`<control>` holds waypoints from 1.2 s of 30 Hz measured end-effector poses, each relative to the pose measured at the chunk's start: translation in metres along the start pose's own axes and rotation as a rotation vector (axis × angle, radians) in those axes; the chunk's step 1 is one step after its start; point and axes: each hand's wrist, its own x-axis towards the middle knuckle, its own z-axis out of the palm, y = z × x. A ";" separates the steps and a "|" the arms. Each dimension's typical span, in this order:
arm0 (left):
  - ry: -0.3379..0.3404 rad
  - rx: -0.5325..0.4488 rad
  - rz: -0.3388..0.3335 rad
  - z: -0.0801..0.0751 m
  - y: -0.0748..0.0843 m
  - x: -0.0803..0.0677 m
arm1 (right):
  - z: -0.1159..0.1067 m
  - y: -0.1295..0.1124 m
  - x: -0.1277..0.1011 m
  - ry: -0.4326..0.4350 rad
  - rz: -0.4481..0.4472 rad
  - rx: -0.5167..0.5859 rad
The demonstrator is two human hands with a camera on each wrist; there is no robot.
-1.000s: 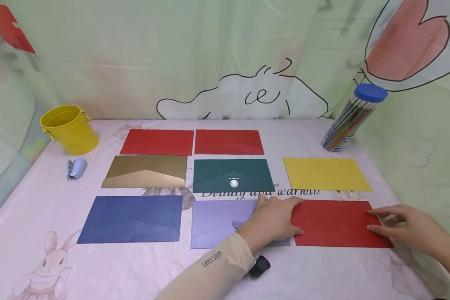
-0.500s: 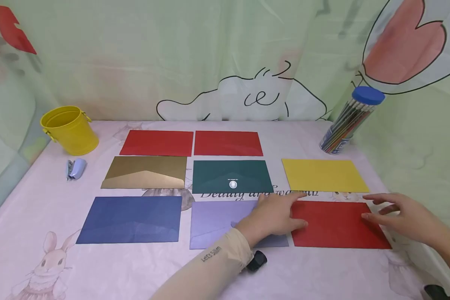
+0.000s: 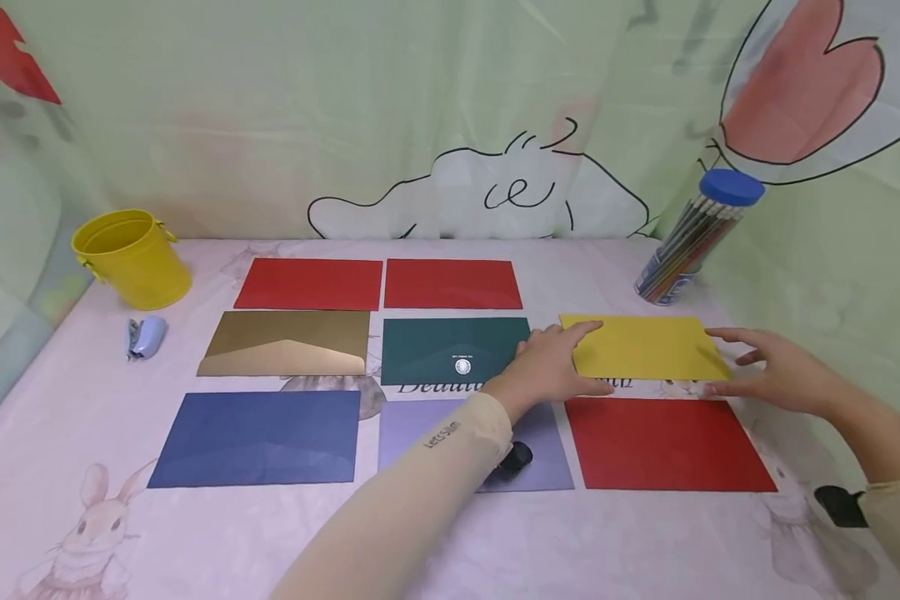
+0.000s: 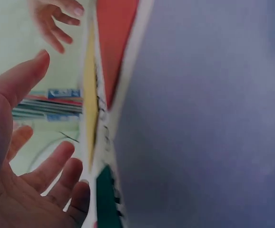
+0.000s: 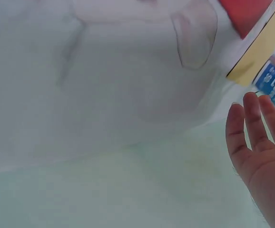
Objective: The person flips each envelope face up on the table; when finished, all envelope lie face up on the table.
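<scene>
My left hand [image 3: 547,367], fingers spread, is at the left end of the yellow envelope [image 3: 645,348] in the head view. At its other end is my right hand [image 3: 783,371], thumb and fingers apart. The left wrist view shows the left fingers [image 4: 56,156] clear of any paper. Nearer the front edge lies a red envelope [image 3: 667,446]. A lavender envelope [image 3: 540,462] is partly covered by my left forearm, and the dark green envelope [image 3: 435,342] with a white emblem lies just left of that hand.
Two red envelopes [image 3: 453,283] form the back row. A gold envelope [image 3: 285,333] and a blue envelope [image 3: 258,437] lie left. A yellow bucket [image 3: 138,262] and a small lavender stapler-like object [image 3: 147,337] stand far left. A blue-lidded pencil jar [image 3: 693,242] leans back right.
Both hands have left the ends of the front red envelope and moved back to the yellow envelope. The envelopes keep their places on the table.
</scene>
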 end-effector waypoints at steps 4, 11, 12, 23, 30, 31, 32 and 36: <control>0.023 -0.005 -0.032 0.001 -0.007 0.009 | -0.005 0.004 0.014 -0.014 0.019 -0.003; -0.004 0.018 -0.074 0.006 -0.010 0.020 | -0.002 0.018 0.026 -0.050 0.068 -0.004; -0.008 0.030 -0.078 0.006 -0.009 0.021 | -0.002 0.020 0.026 -0.051 0.066 -0.010; -0.008 0.139 -0.066 0.001 -0.004 0.020 | 0.000 0.023 0.032 -0.070 0.001 -0.055; -0.015 0.175 -0.046 -0.002 -0.004 0.020 | 0.000 0.022 0.033 -0.073 0.010 -0.049; -0.015 0.175 -0.044 -0.002 -0.004 0.020 | 0.000 0.022 0.032 -0.074 0.005 -0.052; -0.016 0.177 -0.044 -0.003 -0.004 0.019 | 0.000 0.022 0.032 -0.075 0.001 -0.055; -0.023 0.177 -0.045 -0.003 -0.004 0.019 | 0.000 0.022 0.031 -0.065 0.001 -0.056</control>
